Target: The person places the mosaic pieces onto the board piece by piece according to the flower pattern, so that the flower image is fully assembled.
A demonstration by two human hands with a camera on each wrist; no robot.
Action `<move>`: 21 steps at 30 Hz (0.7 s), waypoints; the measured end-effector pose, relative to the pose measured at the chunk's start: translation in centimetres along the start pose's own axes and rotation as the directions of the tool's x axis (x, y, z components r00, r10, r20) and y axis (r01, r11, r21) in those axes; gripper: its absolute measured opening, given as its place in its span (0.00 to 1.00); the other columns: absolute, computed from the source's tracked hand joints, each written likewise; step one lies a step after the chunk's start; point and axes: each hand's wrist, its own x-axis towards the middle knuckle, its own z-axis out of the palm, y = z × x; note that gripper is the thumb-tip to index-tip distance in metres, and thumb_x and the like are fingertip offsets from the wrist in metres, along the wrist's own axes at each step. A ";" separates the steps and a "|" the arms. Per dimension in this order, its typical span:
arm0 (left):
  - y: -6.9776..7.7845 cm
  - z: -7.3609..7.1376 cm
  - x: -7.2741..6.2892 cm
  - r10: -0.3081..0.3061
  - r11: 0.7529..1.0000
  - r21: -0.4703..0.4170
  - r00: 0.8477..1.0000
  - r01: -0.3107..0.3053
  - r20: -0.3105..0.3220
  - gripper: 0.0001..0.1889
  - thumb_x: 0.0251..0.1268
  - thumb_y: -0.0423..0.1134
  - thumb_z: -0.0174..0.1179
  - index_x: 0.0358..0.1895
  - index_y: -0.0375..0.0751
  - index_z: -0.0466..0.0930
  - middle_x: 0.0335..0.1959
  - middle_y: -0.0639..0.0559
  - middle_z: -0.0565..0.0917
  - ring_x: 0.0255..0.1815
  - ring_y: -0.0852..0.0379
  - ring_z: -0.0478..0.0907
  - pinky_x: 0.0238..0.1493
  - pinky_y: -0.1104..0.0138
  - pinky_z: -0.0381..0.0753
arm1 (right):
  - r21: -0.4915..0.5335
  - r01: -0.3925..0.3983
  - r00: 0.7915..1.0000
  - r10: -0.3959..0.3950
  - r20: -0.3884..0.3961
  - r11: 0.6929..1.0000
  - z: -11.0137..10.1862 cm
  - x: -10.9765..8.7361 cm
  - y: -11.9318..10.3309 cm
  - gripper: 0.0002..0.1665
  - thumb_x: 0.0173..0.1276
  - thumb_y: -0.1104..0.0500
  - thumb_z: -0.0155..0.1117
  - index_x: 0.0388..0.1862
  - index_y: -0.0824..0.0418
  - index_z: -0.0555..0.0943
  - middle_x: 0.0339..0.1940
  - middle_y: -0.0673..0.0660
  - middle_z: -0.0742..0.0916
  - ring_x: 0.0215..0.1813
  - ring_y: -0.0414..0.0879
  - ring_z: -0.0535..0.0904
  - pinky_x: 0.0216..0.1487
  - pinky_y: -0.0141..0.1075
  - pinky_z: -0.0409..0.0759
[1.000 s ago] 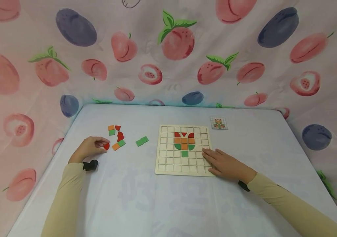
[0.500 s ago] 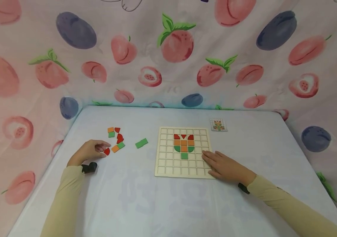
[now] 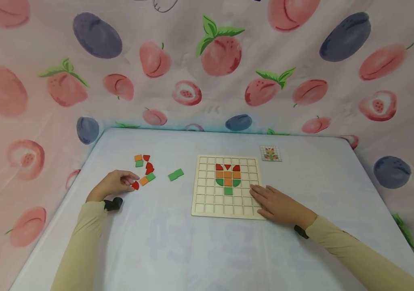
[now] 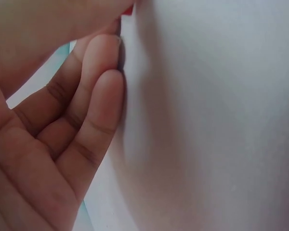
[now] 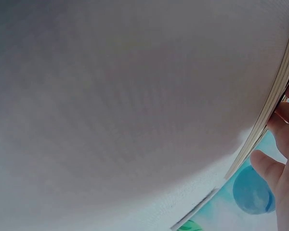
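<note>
At the left of the head view, my left hand (image 3: 114,185) pinches a red rounded tile (image 3: 135,185) between thumb and fingertips, low over the table. A sliver of that red tile (image 4: 128,10) shows past the thumb in the left wrist view; the rest is hidden. My right hand (image 3: 277,204) lies with straight fingers on the right edge of a pale wooden grid board (image 3: 207,208). Red, orange and green tiles (image 3: 228,182) form a tulip-like figure in the board's upper middle. The right wrist view shows the board's layered edge (image 5: 267,108) at the fingertips.
Beside the left hand lie loose tiles: an orange tile (image 3: 138,157), a green tile (image 3: 139,163), red tiles (image 3: 150,167) and an orange tile (image 3: 144,181). Green tiles (image 3: 175,174) lie nearer the board. A small pattern card (image 3: 270,153) is at the back right.
My left hand has shifted the red tile slightly toward me and then right, turning it at the fingertips. The right hand has stayed on the board's edge.
</note>
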 end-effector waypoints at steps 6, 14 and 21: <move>0.2 0.2 0.2 0.016 1.000 -0.015 0.999 -0.016 0.035 0.17 0.50 0.33 0.70 0.45 0.35 0.82 0.31 0.49 0.79 0.32 0.58 0.72 0.33 0.75 0.74 | -0.011 0.018 1.000 -0.018 -0.026 1.000 -0.1 -0.1 0.0 0.38 0.71 0.45 0.51 0.72 0.64 0.59 0.74 0.60 0.64 0.74 0.52 0.60 0.70 0.51 0.63; 0.2 0.2 0.4 0.015 1.000 -0.001 1.000 -0.015 0.022 0.13 0.50 0.33 0.70 0.41 0.36 0.83 0.31 0.49 0.80 0.33 0.57 0.72 0.33 0.75 0.74 | -0.019 0.021 0.999 -0.022 -0.035 1.000 0.0 -0.1 0.1 0.38 0.71 0.45 0.51 0.72 0.64 0.59 0.74 0.59 0.64 0.74 0.52 0.60 0.69 0.50 0.63; 0.1 -0.1 0.5 0.000 1.000 0.031 1.000 0.001 -0.007 0.14 0.50 0.34 0.70 0.42 0.37 0.84 0.33 0.48 0.81 0.34 0.57 0.73 0.35 0.76 0.74 | -0.003 0.021 0.999 -0.021 -0.037 1.000 0.0 -0.1 0.1 0.38 0.71 0.45 0.51 0.72 0.64 0.59 0.74 0.60 0.64 0.74 0.52 0.60 0.70 0.51 0.63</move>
